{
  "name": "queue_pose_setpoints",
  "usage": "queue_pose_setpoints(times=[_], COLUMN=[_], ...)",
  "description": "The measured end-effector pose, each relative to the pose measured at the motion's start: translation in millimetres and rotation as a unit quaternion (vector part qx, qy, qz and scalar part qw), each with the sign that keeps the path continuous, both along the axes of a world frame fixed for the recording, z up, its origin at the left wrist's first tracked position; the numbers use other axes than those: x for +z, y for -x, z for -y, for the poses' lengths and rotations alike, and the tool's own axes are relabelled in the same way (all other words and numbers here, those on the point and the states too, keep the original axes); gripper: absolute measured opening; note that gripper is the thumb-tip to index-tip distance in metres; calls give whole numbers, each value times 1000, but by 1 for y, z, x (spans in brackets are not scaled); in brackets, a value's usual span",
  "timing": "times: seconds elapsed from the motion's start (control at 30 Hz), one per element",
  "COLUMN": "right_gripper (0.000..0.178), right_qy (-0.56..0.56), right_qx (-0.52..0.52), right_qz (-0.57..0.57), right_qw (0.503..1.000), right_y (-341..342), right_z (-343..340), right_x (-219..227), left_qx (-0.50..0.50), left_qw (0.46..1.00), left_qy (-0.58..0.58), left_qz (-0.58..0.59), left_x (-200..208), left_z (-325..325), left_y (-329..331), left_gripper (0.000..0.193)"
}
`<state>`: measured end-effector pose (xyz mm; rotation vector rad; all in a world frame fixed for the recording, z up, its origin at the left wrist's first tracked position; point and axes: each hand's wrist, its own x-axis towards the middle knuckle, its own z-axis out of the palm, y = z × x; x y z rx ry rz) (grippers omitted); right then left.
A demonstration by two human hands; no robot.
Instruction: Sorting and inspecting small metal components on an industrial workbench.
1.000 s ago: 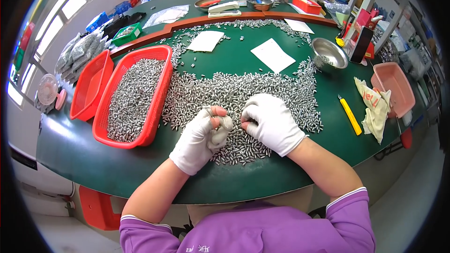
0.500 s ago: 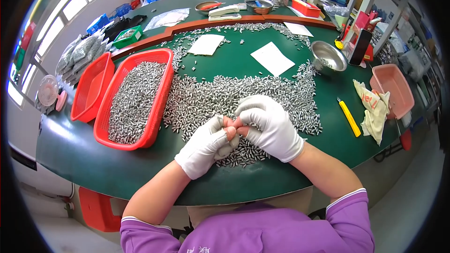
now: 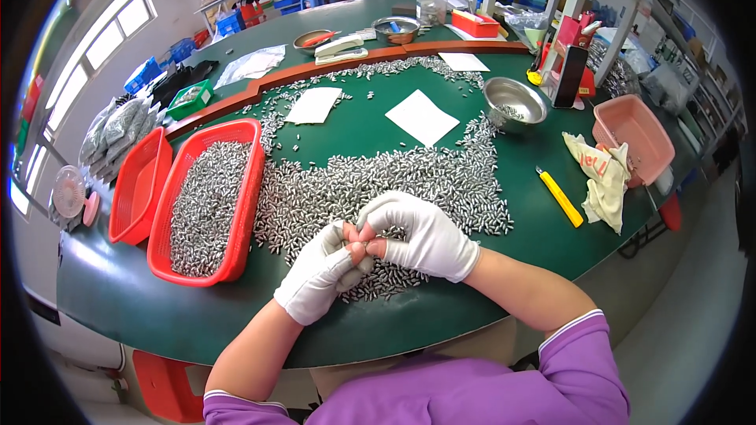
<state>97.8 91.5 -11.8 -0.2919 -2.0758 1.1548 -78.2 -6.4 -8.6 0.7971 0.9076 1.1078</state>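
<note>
My left hand (image 3: pixel 323 271) and my right hand (image 3: pixel 421 238) meet above the near part of a broad spread of small silvery metal pieces (image 3: pixel 378 181). Both wear white gloves that leave some fingertips bare. Thumbs and forefingers are pinched together, tip against tip; whatever sits between them is too small or too covered to make out. Left of the spread, a red plastic basket (image 3: pixel 253 181) holds a heap of the same pieces. Beyond the spread lie white paper sheets (image 3: pixel 422 117) on the green table (image 3: pixel 189 319).
An empty red basket (image 3: pixel 135 189) stands at the left beside a small pink fan (image 3: pixel 72 193). To the right are a yellow utility knife (image 3: pixel 561 198), a cream cloth (image 3: pixel 602 185), a pink basket (image 3: pixel 642 138) and a metal bowl (image 3: pixel 516 102). A brown wooden strip (image 3: pixel 315 71) borders the far side.
The view has shifted, so the table's contents appear lower and further left. My hands stay pinched together over the metal pieces, with only slight finger movement.
</note>
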Motion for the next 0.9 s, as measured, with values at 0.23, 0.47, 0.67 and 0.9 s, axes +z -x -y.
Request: queue_pose_setpoints(times=[0.23, 0.47, 0.67, 0.9], right_gripper=[18, 18, 16, 16], right_qy=[-107, -101, -76, -90], right_qx=[-39, -61, -45, -44], right_qz=[-15, -20, -3, -9], right_qw=[993, 993, 996, 995], right_y=[1, 1, 0, 1], right_z=[-1, 0, -1, 0], right_x=[0, -3, -1, -1], left_qx=[-16, 2, -5, -6], left_qw=[1000, 1000, 1000, 1000], left_qy=[-2, 5, -17, -19], left_qz=[20, -5, 9, 16], left_x=[-3, -2, -3, -3], left_z=[-1, -1, -1, 0], left_y=[1, 1, 1, -1], left_gripper=[28, 27, 26, 32])
